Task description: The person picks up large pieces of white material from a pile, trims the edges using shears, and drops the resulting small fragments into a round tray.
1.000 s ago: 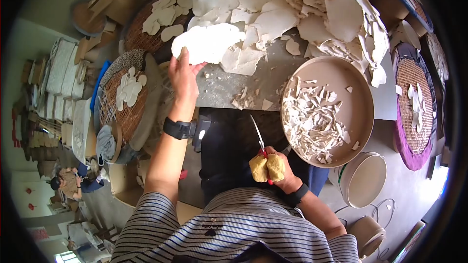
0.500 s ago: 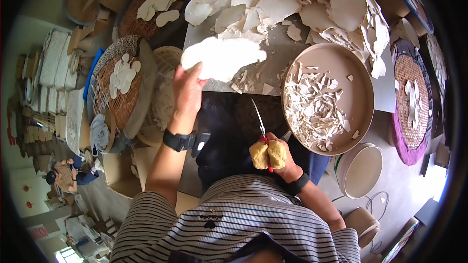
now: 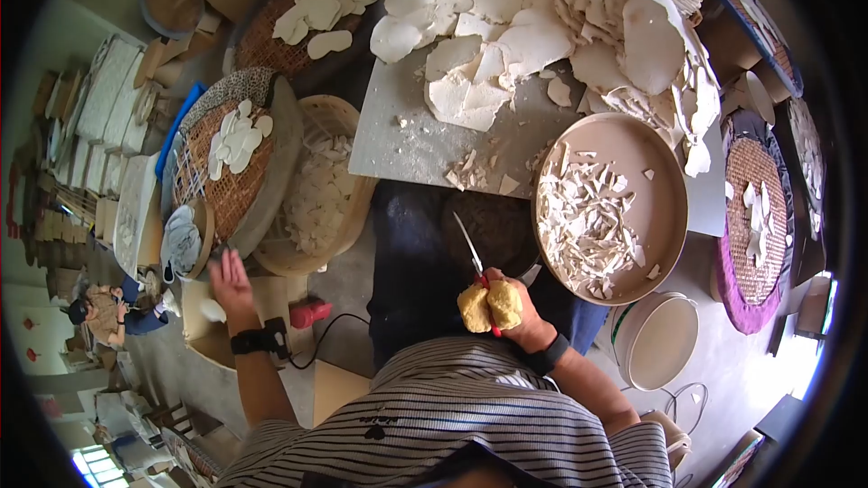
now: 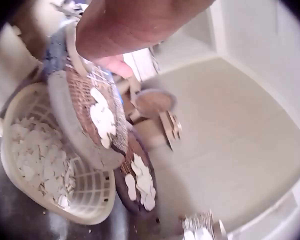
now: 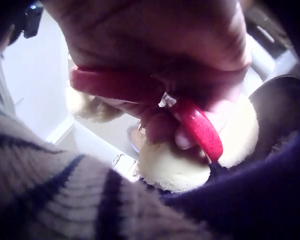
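Observation:
My left hand is stretched out to the left over an open cardboard box, fingers extended and holding nothing. Just beside its wrist, a small white piece shows over the box. In front of my body, my right hand grips scissors by their red handles, blades pointing forward and apart from any sheet. Yellow foam padding is wrapped on the handles. The right wrist view shows the red handle against the fingers. Thin, pale, brittle-looking sheets lie on the grey table.
A round tray of pale scraps stands at the table's right front, above a white bucket. Left of the table sit a plastic basket of pieces and woven trays with pale ovals. A person sits far left.
My left hand has swung left and back from the table to the cardboard box, and the large white sheet has left its fingers. The right hand keeps holding the scissors in nearly the same place.

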The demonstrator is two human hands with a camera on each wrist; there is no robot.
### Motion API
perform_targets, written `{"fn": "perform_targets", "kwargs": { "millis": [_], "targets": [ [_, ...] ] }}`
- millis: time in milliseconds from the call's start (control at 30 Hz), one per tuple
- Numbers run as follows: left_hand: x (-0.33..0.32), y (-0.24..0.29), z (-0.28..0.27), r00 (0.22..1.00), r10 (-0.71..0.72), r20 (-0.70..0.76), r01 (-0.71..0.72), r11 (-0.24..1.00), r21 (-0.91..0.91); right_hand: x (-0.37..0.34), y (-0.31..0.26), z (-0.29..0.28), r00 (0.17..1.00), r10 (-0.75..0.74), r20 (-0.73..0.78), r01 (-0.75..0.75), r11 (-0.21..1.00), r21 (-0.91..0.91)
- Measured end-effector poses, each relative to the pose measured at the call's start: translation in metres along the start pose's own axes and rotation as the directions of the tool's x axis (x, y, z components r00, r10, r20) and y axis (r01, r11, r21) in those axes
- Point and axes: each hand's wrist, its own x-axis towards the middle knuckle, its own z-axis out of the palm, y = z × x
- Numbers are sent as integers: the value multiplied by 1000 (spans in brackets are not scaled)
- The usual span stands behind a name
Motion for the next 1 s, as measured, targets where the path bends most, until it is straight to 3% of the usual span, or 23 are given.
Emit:
{"fn": "perform_targets", "kwargs": {
  "millis": [33,67,100,133,200,233,267,300,333,367,467,500,600,633,667,733,767,800,867,933,967,1000],
  "targets": [
    [-9,-19,32,960,29,278,-106,958,267,-1,1,0,1000,26,13,-25,999,-19],
    [-10,-40,66,828,-23,560,-185,932,312,-2,1,-1,998,52,24,-51,998,-37],
    [-46,-58,137,853,-57,519,-198,884,423,-2,2,0,997,72,26,-71,997,-33],
    [-73,-80,190,807,-82,585,-256,844,472,-5,13,2,994,112,19,-113,992,62],
    [-93,-133,261,626,-187,757,-355,796,490,-1,-5,-4,998,56,14,-56,998,-34],
    [-94,-163,289,542,-273,795,-347,789,507,-2,-5,-6,1000,-15,-15,15,1000,16],
    [-103,-190,317,444,-283,850,-553,659,509,-1,-9,-7,998,65,-21,-63,995,84],
    [-103,-226,336,350,-237,906,-598,688,411,-1,-14,-8,989,145,-23,-140,978,154],
    [-94,-258,351,273,-220,937,-764,542,350,0,-19,-10,974,224,-17,-215,950,225],
    [-106,-268,371,187,-194,963,-945,232,230,1,-22,-11,970,236,-49,-224,958,177],
    [-113,-300,392,422,-373,826,-895,-29,445,4,-25,-17,988,130,-82,-126,991,55],
    [-110,-304,397,406,-361,839,-913,-124,389,7,-29,-21,994,64,-85,-62,998,24],
    [-112,-289,405,452,-392,801,-891,-228,392,5,-13,-20,995,61,-85,-60,998,10],
    [-106,-283,396,318,-220,922,-945,-157,288,5,-12,-20,994,80,-71,-72,992,106],
    [-98,-277,391,257,-119,959,-963,-118,244,5,-5,-16,986,155,-63,-128,941,313],
    [-87,-262,380,307,-33,951,-950,51,308,6,-9,-15,991,104,-87,-57,905,422],
    [-95,-245,372,391,-139,910,-835,362,415,8,-8,-19,997,25,-68,-10,977,213],
    [-104,-238,358,478,-252,841,-455,748,483,9,-2,-14,982,167,-85,-105,866,490],
    [-138,-209,336,436,-507,743,-38,815,579,14,-4,-10,961,271,-53,-136,631,764],
    [-163,-201,305,402,-595,696,88,782,617,22,-19,-11,937,348,-15,-129,387,913],
    [-180,-198,293,401,-594,697,102,785,611,25,-25,-11,935,353,-30,-114,378,919],
    [-199,-198,283,430,-553,713,118,818,563,26,-25,-11,953,288,-95,-72,517,853]
  ]
}}
